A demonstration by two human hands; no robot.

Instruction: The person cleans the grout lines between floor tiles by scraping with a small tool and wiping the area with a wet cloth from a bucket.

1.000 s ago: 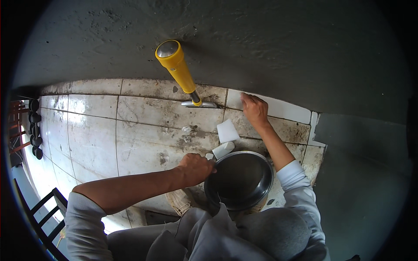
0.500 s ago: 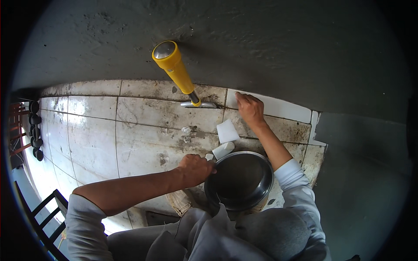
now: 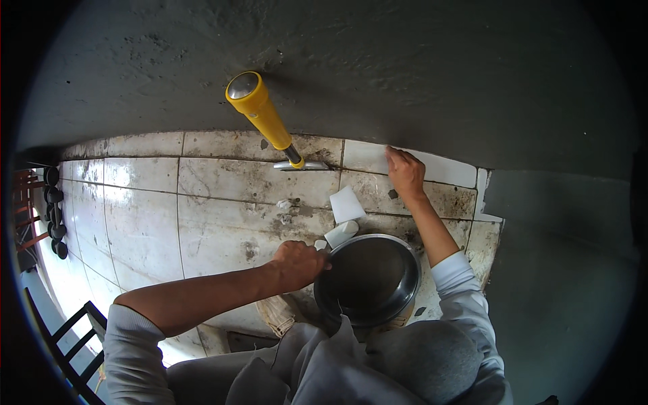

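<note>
My right hand (image 3: 406, 177) is at the wall foot, over a clean white tile strip (image 3: 442, 167), its fingertips at the strip's upper edge against the grey wall. Its fingers are curled; whether they pinch anything is hidden. My left hand (image 3: 300, 263) is closed at the left rim of a round black basin (image 3: 413, 253), thumb on the rim. Beyond the basin lie a flat white piece (image 3: 347, 204) and a rounded white piece (image 3: 341, 233), with a smaller white bit (image 3: 320, 244) beside my left hand. A yellow-handled scraper (image 3: 270, 125) stands tilted, its flat metal blade on the floor.
Stained white floor tiles (image 3: 223, 223) run along the grey wall (image 3: 378, 74). White crumbs (image 3: 284, 204) lie near the scraper. A narrow white edge piece (image 3: 482, 192) stands at the right corner. Far left are black round objects (image 3: 55, 209) and a black metal frame (image 3: 77, 334).
My right hand has slid to the right along the white tile strip. My left hand stays at the basin. The whole view has shifted slightly.
</note>
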